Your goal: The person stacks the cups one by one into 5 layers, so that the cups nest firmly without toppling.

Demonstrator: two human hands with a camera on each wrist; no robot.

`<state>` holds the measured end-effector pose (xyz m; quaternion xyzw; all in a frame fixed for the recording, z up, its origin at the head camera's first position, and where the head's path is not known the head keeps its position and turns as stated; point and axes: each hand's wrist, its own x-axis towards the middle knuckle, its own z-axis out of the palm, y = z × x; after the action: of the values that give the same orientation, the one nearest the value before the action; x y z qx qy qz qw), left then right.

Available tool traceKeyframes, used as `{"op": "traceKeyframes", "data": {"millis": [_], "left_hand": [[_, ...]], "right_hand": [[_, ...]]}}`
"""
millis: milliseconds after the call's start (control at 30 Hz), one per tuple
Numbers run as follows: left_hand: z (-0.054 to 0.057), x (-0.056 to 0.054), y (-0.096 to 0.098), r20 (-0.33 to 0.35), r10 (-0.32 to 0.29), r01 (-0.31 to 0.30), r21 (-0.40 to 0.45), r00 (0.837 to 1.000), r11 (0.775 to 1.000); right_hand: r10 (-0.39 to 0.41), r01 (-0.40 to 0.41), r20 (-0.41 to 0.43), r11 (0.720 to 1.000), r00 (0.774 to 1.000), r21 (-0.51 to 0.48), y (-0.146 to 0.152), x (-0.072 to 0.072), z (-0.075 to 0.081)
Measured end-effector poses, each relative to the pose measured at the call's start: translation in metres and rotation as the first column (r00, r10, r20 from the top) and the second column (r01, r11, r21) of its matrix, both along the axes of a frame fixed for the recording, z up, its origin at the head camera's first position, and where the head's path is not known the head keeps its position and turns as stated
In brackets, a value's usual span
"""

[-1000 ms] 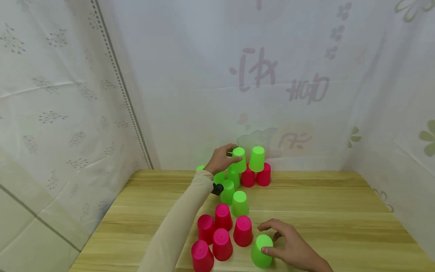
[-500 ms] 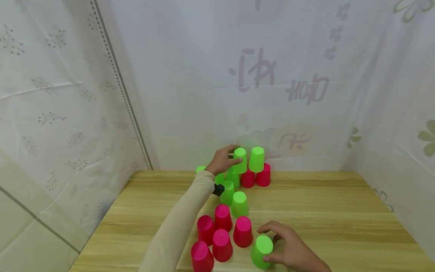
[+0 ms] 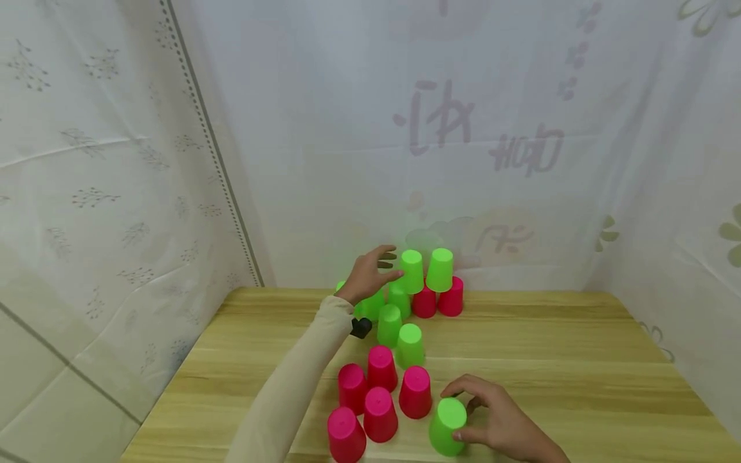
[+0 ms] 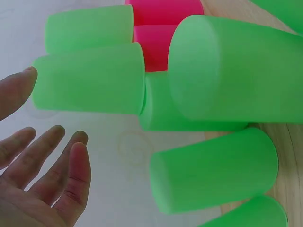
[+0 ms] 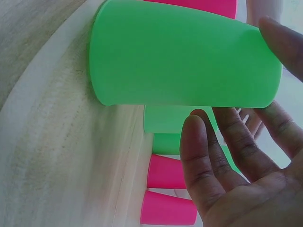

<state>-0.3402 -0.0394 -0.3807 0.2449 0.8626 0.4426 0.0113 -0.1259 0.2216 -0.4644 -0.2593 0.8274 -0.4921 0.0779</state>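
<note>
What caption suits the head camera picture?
Left grip open beside a stacked green cup, right grip around a nearer green cup, red cups alongside.

Wood-grain table (image 3: 550,360), five inverted pink cups (image 3: 380,417) in front, green cups (image 3: 410,347) behind, two pink cups (image 3: 451,298) at back

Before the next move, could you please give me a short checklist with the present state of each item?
1. Both upper green cups stand on lower cups: ok.
2. Left hand not gripping the nearest upper cup: ok, its fingers are spread beside it.
3. Left thumb clear of that cup: cannot tell; its tip is right at the cup's edge.
4. Right hand around the front green cup: ok, thumb and fingers at opposite sides.
5. Five red cups at the front upside down on the table: ok.
6. Rear-left green cups fully visible from the head camera: not ok, the left arm partly hides them.
</note>
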Motion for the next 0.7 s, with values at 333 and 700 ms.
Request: {"op": "traceKeyframes", "data": {"millis": [333, 700], "left_hand": [[0.004, 0.032, -0.033, -0.033, -0.042, 0.041, -0.020, 0.999, 0.999], [-0.020, 0.081, -0.062, 0.052, -0.237, 0.241, -0.086, 0.970, 0.967]], "right_hand": [[0.035, -0.036, -0.110, 0.999, 0.993, -0.007, 0.001, -0.011, 0.016], [0.061, -0.063, -0.214, 0.998, 0.975, -0.003, 0.004, -0.029, 0.058]]}}
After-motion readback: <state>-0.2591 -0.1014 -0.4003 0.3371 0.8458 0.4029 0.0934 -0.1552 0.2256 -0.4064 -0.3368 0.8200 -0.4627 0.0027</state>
